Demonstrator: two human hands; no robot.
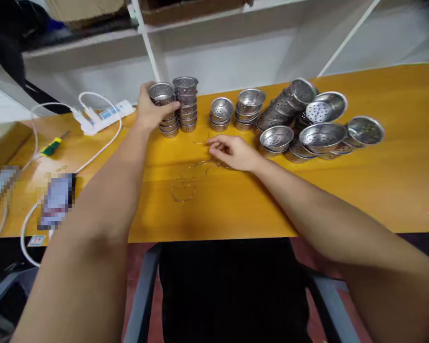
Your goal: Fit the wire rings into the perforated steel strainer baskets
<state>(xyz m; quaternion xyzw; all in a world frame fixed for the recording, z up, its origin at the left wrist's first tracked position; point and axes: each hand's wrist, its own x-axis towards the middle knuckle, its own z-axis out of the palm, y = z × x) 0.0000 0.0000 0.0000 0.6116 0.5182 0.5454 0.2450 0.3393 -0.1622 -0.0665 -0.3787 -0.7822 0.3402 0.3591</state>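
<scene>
The strainer cup (161,93) I'm gripping tops a short stack (169,127) just left of the tall stack (186,104), touching it. My left hand (150,113) wraps the cup from the left, fingers and thumb closed round it. I judge it best held level and square over those beneath, since a tilt could jam it or knock the tall stack. In front of the tall stack, nearer me, thin wire rings (182,188) lie on the yellow table (343,190). My right hand (236,152) rests over some, fingers loosely together; whether it pinches one I cannot tell. Right of the tall stack sits a tumbled heap of cups (307,124); well left, a power strip (107,114).
</scene>
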